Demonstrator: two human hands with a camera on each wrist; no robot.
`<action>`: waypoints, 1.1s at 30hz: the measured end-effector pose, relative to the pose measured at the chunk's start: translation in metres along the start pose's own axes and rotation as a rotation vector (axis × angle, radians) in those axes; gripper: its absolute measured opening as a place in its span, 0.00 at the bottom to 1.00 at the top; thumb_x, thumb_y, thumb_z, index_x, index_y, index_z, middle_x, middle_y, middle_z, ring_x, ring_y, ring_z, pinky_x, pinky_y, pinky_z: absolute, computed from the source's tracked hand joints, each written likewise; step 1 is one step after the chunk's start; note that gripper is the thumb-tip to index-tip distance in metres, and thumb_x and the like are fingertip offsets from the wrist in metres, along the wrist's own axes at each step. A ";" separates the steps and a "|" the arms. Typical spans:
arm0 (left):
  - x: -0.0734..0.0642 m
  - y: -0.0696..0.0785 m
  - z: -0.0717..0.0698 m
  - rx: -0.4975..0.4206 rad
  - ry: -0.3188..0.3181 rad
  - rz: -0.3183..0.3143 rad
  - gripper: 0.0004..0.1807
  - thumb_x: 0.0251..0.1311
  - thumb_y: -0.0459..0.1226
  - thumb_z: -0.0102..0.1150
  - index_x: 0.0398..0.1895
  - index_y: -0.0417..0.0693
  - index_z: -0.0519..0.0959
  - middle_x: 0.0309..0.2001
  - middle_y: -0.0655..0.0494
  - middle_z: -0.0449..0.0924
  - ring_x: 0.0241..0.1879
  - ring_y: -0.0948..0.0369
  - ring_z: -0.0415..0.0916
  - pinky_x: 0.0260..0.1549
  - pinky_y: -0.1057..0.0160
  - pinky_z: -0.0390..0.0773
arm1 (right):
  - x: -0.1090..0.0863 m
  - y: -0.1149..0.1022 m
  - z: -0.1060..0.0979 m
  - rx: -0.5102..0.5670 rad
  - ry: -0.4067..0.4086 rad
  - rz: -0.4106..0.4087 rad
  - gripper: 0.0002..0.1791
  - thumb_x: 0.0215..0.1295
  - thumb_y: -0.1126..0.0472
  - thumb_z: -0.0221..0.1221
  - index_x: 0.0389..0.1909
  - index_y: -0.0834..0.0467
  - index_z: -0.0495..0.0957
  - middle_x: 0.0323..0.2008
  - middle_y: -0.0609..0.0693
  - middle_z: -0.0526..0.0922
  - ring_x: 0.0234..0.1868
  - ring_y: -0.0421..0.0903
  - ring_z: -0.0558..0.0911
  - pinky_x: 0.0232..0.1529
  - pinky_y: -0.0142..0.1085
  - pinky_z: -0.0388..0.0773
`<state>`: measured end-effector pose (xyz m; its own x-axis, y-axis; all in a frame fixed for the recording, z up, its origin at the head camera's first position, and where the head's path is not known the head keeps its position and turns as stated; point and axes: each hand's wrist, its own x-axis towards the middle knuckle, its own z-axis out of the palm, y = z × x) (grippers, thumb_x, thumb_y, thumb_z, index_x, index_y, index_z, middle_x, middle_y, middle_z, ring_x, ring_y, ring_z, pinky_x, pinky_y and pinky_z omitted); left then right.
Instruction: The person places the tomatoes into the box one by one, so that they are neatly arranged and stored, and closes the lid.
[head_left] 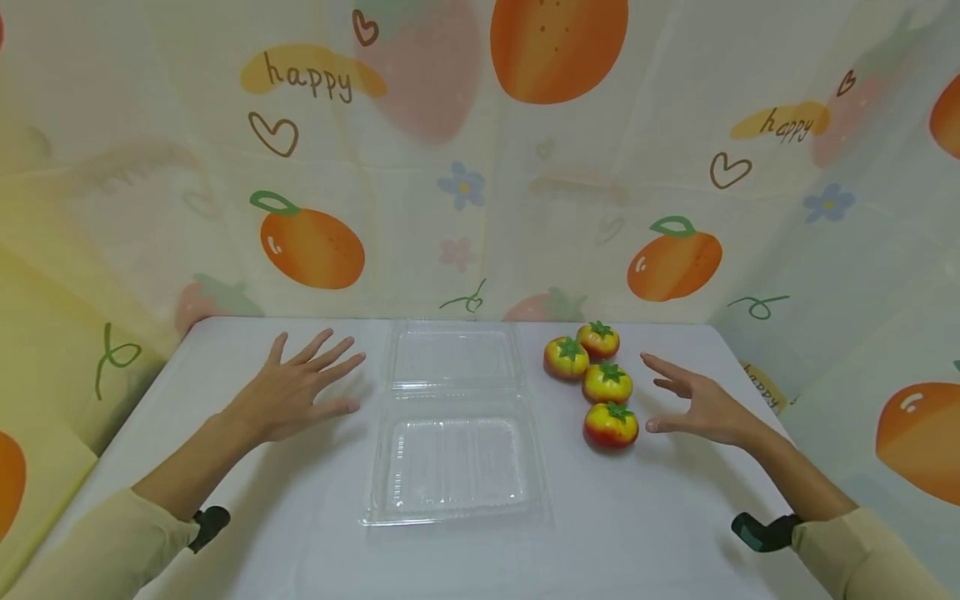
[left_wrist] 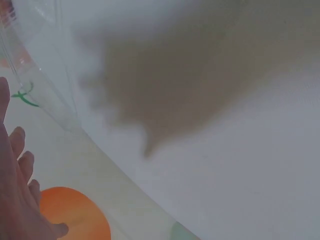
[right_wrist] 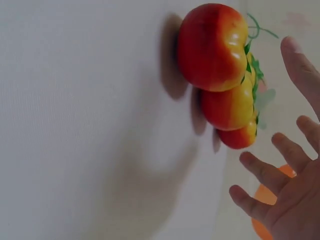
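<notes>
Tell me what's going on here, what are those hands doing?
A person's left hand is spread above the white table, beside an open clear plastic box. The right hand is open near four red-and-yellow tomato-like fruits. Neither hand holds anything. All four fruits sit on the table, right of the box.

The head camera looks forward and down over the table [head_left: 300,525] to the patterned backdrop [head_left: 555,225]. Each wrist camera sits close above the table, its picture tilted, facing past the fingers [left_wrist: 27,165] to that backdrop; the left shares the clear container [head_left: 457,458] with the head view, the right the fruits [right_wrist: 212,47].
</notes>
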<state>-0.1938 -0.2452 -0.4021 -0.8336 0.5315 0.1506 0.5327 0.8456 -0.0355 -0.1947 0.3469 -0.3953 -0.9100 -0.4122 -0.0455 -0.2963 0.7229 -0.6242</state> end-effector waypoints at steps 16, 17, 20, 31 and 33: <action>0.003 0.017 0.004 -0.114 -0.082 0.057 0.40 0.64 0.67 0.49 0.74 0.59 0.66 0.75 0.53 0.61 0.75 0.45 0.51 0.66 0.27 0.46 | 0.002 0.011 0.013 0.288 -0.095 -0.003 0.46 0.61 0.60 0.68 0.77 0.58 0.55 0.73 0.67 0.60 0.67 0.72 0.67 0.54 0.63 0.76; 0.003 0.018 0.004 -0.115 -0.081 0.061 0.40 0.64 0.67 0.48 0.74 0.58 0.66 0.75 0.53 0.61 0.75 0.45 0.51 0.65 0.27 0.47 | 0.002 0.012 0.014 0.288 -0.096 -0.001 0.46 0.61 0.60 0.68 0.77 0.58 0.56 0.73 0.66 0.61 0.67 0.71 0.68 0.55 0.64 0.74; 0.003 0.019 0.002 -0.120 -0.088 0.068 0.40 0.65 0.67 0.48 0.74 0.59 0.65 0.75 0.53 0.61 0.75 0.45 0.51 0.66 0.28 0.47 | 0.002 0.014 0.014 0.286 -0.100 -0.016 0.44 0.62 0.61 0.67 0.77 0.59 0.56 0.71 0.66 0.64 0.66 0.69 0.70 0.58 0.66 0.70; 0.007 0.026 0.000 -0.176 -0.139 0.077 0.39 0.66 0.65 0.49 0.75 0.59 0.65 0.75 0.54 0.60 0.76 0.45 0.51 0.66 0.28 0.47 | 0.001 0.014 0.019 0.353 -0.161 -0.033 0.44 0.64 0.63 0.65 0.76 0.64 0.54 0.66 0.71 0.69 0.64 0.72 0.70 0.53 0.55 0.79; 0.008 0.027 -0.001 -0.183 -0.142 0.086 0.38 0.66 0.64 0.49 0.75 0.59 0.65 0.75 0.54 0.61 0.75 0.46 0.52 0.66 0.28 0.47 | 0.001 0.015 0.020 0.362 -0.170 -0.034 0.43 0.64 0.63 0.65 0.75 0.66 0.54 0.66 0.72 0.68 0.64 0.72 0.70 0.52 0.51 0.81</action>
<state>-0.1855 -0.2180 -0.4014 -0.7892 0.6140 0.0138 0.6096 0.7804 0.1391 -0.1944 0.3460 -0.4199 -0.8313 -0.5406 -0.1293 -0.1764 0.4772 -0.8609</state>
